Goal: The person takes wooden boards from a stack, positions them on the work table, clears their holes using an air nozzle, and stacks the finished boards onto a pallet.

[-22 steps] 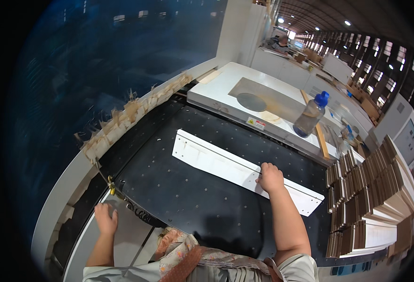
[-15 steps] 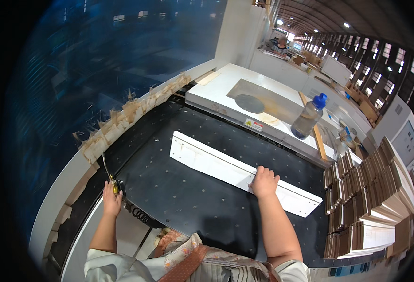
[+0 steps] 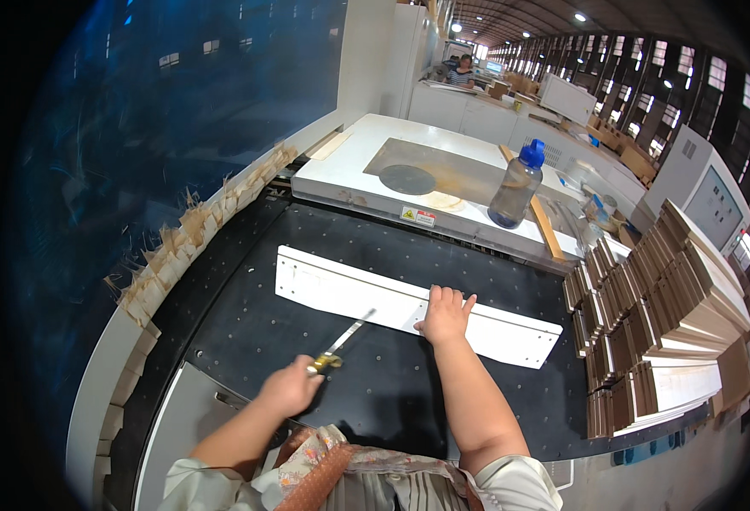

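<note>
A long white panel (image 3: pixel 349 295) with small holes near its ends and a groove along its far edge lies slantwise on the black table. My right hand (image 3: pixel 446 315) grips it right of the middle, fingers toward its far edge and thumb by the near one. My left hand (image 3: pixel 291 387) is closed round a yellow-handled air blow gun (image 3: pixel 327 363). Its long thin metal nozzle points up and right, with the tip close to the panel's near edge. Motion blurs this hand slightly, and the rest of the tool is hidden in the palm.
Stacked white and brown boards (image 3: pixel 647 332) stand at the table's right end. Beyond the black table (image 3: pixel 222 341), a white machine bed (image 3: pixel 341 175) carries a blue-capped bottle (image 3: pixel 516 183) and a wooden strip (image 3: pixel 547 228). Frayed strips (image 3: pixel 188 238) edge the blue window at left. A person (image 3: pixel 460 72) sits far back.
My left hand has swung right from the table's left edge, bringing the air blow gun close to the panel. My right hand keeps its hold on the panel. The whole view has shifted.
</note>
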